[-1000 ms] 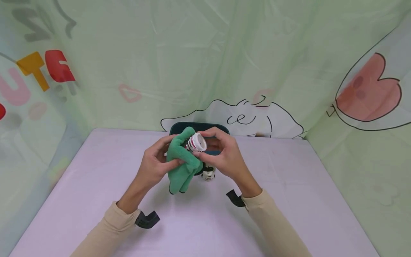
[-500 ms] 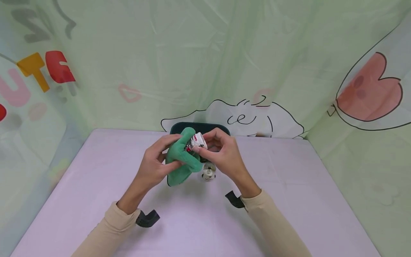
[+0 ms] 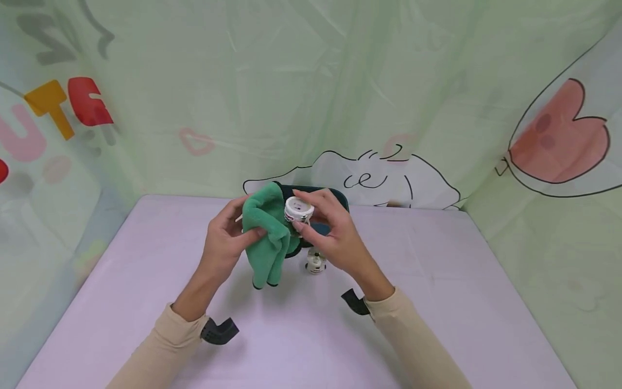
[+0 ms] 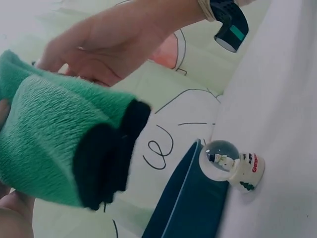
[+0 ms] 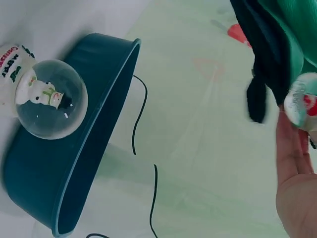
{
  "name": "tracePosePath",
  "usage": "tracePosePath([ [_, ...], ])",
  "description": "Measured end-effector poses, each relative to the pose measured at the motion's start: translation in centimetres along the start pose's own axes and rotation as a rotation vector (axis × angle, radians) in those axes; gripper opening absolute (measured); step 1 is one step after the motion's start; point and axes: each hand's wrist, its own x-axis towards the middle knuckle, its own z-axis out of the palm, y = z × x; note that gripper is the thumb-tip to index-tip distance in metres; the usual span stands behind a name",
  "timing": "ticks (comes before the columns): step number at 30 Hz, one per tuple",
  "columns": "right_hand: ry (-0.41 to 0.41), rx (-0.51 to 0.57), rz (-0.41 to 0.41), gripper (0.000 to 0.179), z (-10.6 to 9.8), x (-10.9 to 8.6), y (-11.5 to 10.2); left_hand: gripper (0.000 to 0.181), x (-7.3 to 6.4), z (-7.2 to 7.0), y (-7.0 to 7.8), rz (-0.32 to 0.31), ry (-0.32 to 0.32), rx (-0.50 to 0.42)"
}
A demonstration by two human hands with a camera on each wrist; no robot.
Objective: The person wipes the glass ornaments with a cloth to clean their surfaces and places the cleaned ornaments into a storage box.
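Fingers of the person's right hand point(image 3: 337, 229) pinch a snow globe point(image 3: 298, 210) by its white base, held upside down, long axis steep, dome downward. It hangs over the table point(image 3: 398, 335), just right of the green cloth point(image 3: 265, 254) that the left hand point(image 3: 221, 240) grips, thumb on the near face; whether globe and cloth touch, I can't tell. Behind stands a dark blue bin point(image 5: 49, 168), a second snow globe point(image 3: 316, 263) upright before it.
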Motion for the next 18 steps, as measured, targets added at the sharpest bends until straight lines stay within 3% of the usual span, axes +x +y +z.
tracePosePath([
  [4,-0.004,-0.097,0.011,0.058,0.6,0.0,0.0,0.061,0.0,0.4,0.2,0.012,0.029,-0.002],
  [9,-0.017,-0.129,0.017,0.050,1.4,-0.1,0.2,0.061,0.1,0.6,0.2,0.020,0.065,0.023],
  [18,-0.069,-0.262,-0.061,0.069,1.0,0.1,0.0,0.057,0.2,0.3,0.2,-0.019,0.087,-0.008],
])
